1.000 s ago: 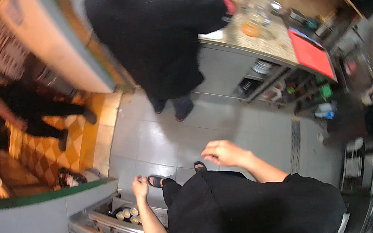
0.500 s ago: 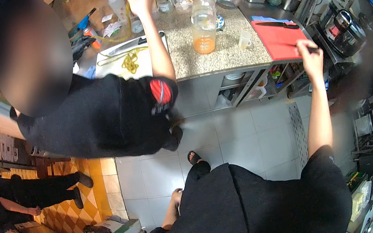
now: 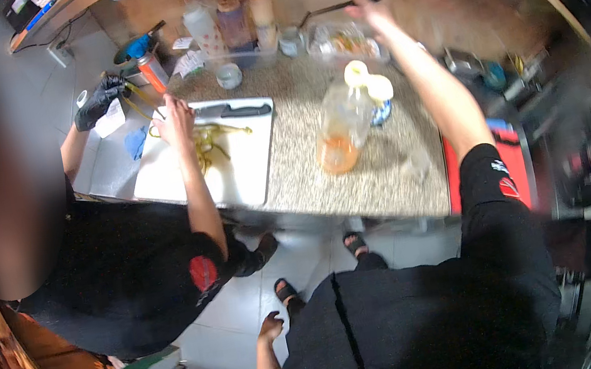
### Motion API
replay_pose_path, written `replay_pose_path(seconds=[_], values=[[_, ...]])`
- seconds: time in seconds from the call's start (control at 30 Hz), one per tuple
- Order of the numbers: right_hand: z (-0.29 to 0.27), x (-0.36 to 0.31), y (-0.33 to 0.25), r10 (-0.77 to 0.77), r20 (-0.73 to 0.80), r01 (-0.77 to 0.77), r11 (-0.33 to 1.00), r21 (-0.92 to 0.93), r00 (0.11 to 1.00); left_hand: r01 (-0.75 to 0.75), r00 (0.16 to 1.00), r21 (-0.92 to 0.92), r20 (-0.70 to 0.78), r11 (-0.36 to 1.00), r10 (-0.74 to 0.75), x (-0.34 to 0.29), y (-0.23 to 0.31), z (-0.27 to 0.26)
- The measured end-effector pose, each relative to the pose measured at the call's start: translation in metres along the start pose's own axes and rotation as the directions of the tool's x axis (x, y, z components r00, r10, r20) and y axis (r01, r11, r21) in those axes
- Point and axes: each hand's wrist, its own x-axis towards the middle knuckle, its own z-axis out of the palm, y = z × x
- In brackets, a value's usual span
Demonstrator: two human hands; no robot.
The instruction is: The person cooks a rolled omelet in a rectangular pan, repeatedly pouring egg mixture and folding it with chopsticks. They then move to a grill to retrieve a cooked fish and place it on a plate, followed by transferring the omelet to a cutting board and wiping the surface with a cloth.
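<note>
My right hand (image 3: 370, 14) reaches out over the back of the counter, closed on a slim dark utensil (image 3: 336, 7). The left end of that tool dips toward a small glass jar (image 3: 292, 43); its exact kind is blurred. Just below my right hand lies a clear plastic container (image 3: 346, 43) with mixed food in it. My left hand (image 3: 269, 328) hangs low beside my body above the floor, fingers loosely apart, with nothing visible in it.
At left a co-worker handles green strips (image 3: 211, 148) on a white cutting board (image 3: 251, 176) with a knife (image 3: 232, 110). A large clear jug (image 3: 341, 130) holding orange liquid and a clear cup (image 3: 419, 164) stand on the counter (image 3: 294, 177). A red board (image 3: 458, 177) lies right.
My right hand has moved left from beside the red board to the counter's back, near the glass jar. My view has shifted closer to the counter. The co-worker's raised hand has come down.
</note>
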Motion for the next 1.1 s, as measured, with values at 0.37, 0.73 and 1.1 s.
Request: replay_pose_path(seconds=[0.37,0.73,1.1], values=[[0.085,0.111,0.080,0.149,0.355,-0.003,0.925,-0.379,0.923,-0.784,0.446,0.222,-0.448,0.579,0.775,-0.120,0.428,0.047],[-0.135,-0.141,-0.027,-0.344,0.708,0.605,0.782,-0.148,0.617,-0.920,0.086,0.288,-0.517,0.268,0.852,-0.096,0.586,0.036],[-0.012,-0.111,-0.044,-0.301,0.714,0.317,0.941,0.117,0.632,-0.799,0.011,0.497,-0.550,0.338,0.835,-0.074,0.601,0.044]])
